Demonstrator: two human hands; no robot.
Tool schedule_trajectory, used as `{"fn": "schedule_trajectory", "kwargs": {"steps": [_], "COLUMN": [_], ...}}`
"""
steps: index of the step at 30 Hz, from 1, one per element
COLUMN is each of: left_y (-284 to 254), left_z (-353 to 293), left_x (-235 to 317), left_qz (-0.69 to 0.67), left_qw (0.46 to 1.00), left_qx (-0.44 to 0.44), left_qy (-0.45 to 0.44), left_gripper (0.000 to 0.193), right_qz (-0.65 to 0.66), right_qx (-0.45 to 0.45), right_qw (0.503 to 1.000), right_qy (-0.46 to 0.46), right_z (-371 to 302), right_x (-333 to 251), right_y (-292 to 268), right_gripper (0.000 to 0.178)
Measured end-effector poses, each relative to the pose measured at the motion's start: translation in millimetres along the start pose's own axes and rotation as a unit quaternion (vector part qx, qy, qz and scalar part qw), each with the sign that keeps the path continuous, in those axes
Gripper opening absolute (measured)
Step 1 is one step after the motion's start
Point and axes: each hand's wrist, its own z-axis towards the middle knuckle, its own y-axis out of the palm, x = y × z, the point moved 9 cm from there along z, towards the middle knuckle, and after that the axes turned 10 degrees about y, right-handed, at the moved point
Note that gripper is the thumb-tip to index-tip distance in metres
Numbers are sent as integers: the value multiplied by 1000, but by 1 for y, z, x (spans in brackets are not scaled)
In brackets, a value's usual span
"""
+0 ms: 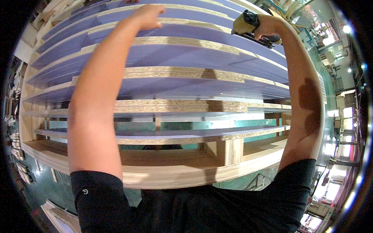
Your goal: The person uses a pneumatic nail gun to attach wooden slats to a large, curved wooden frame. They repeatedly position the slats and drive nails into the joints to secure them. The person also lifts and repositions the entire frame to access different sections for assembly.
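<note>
Both my arms reach forward over a large wooden frame (pixel 167 174) fitted with several long particleboard panels (pixel 167 72). The panels have rough, flaky edges and purplish-blue faces. My left hand (pixel 149 16) is stretched out above the far panels, with thumb and forefinger apart and nothing visible between them. Whether it touches a panel edge I cannot tell. My right hand (pixel 269 26) is wrapped round the handle of a yellow-and-black nail gun (pixel 247 22). The gun's nose points left, close over the panels at the far right; contact with them is not clear.
A short wooden block (pixel 233 152) stands between the near rail and the closest panel. Green floor (pixel 42 182) shows around the frame and through its gaps. Loose wood pieces (pixel 54 174) lie at the left. Stacked goods and equipment line the right side of the workshop.
</note>
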Motion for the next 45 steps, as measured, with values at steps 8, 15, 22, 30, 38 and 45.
{"fn": "schedule_trajectory", "kwargs": {"steps": [8, 15, 22, 30, 38, 45], "left_y": [-55, -63, -61, -54, -56, -46], "left_z": [-155, -193, -201, -202, -195, -196], "left_x": [-155, -197, -204, -201, -191, -202], "left_qz": [31, 47, -17, 50, 34, 20], "left_qw": [994, 990, 992, 988, 985, 987], "left_qx": [-13, -29, -14, 34, -23, 27], "left_qy": [-103, -132, -121, -143, -165, -156], "left_gripper": [56, 54, 61, 60, 51, 47], "right_qz": [82, 34, 67, -33, 18, 69], "right_qx": [9, 23, -54, -14, -60, -128], "right_qw": [993, 988, 983, 995, 989, 981], "right_qy": [-82, -149, -160, -92, -132, -125], "right_z": [-1, 28, 62, 74, 97, 106], "right_x": [-169, -336, -437, -469, -462, -460], "right_y": [-56, -87, -106, -117, -106, -103], "right_gripper": [31, 27, 15, 19, 10, 23]}}
